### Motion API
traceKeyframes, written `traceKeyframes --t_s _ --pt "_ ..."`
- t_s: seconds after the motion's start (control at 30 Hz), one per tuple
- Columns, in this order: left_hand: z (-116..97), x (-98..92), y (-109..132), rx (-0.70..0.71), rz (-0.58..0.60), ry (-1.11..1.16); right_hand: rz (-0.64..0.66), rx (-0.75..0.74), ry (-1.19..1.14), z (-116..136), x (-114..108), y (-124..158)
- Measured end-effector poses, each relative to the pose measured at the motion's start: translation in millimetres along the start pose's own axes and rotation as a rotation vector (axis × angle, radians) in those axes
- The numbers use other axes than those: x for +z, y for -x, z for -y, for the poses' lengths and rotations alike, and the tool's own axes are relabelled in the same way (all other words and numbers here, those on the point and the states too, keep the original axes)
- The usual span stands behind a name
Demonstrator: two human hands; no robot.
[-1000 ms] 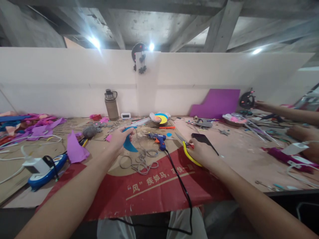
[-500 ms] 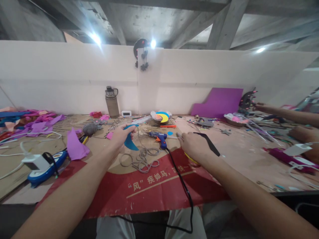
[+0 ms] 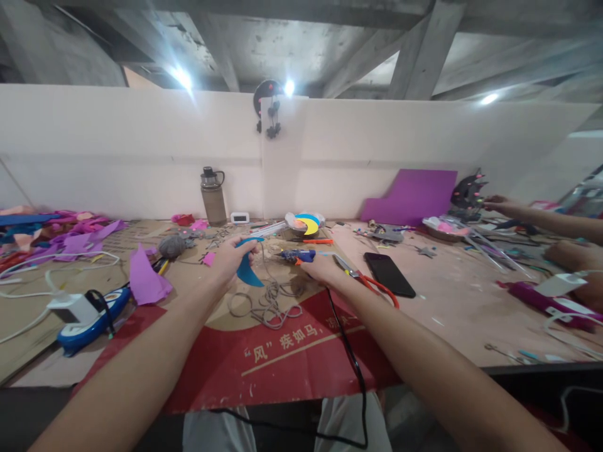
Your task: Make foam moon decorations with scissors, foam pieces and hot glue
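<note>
My left hand [image 3: 237, 256] pinches a blue crescent-shaped piece [image 3: 249, 274], its pointed end hanging down above the table. A grey cord [image 3: 271, 304] lies in loose loops just below it. My right hand [image 3: 321, 271] is closed at the handle of a blue hot glue gun [image 3: 296, 255], which lies with its nozzle toward the left; the palm hides most of the handle. Orange-handled scissors [image 3: 377, 285] rest just right of my right hand, partly behind the wrist. Beside them lies a black phone [image 3: 390, 274].
A bowl [image 3: 296, 232] holding a yellow crescent stands behind the glue gun, near a bottle [image 3: 213, 198]. Purple scraps and a blue power strip [image 3: 94, 320] are at left. The gun's black cable [image 3: 348, 345] drops over the front edge. Another person's hands [image 3: 499, 204] work at right.
My right hand has moved left from the scissors and phone to the glue gun's handle, uncovering both. My left hand still holds the blue crescent in nearly the same place.
</note>
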State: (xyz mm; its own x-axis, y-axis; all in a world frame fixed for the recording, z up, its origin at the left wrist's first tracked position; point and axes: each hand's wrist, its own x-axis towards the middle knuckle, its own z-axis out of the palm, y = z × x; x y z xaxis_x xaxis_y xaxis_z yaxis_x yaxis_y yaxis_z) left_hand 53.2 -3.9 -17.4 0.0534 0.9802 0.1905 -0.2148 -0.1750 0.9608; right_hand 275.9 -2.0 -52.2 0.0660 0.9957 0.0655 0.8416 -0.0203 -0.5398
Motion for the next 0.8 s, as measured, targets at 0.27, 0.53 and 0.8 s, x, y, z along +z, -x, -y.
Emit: traceKeyframes --t_s 0.27,0.53,0.8 --pt "-2 -2.6 -1 -0.011 -0.017 0.043 -0.073 -0.023 -0.230 6 -2 12" --pt "5 -3.4 -5 -0.018 -0.082 0.023 -0.159 -0.199 -0.676 9 -1 16" --pt "6 -4.1 -6 -0.021 -0.093 0.028 -0.151 -0.294 -0.778 21 -7 33"
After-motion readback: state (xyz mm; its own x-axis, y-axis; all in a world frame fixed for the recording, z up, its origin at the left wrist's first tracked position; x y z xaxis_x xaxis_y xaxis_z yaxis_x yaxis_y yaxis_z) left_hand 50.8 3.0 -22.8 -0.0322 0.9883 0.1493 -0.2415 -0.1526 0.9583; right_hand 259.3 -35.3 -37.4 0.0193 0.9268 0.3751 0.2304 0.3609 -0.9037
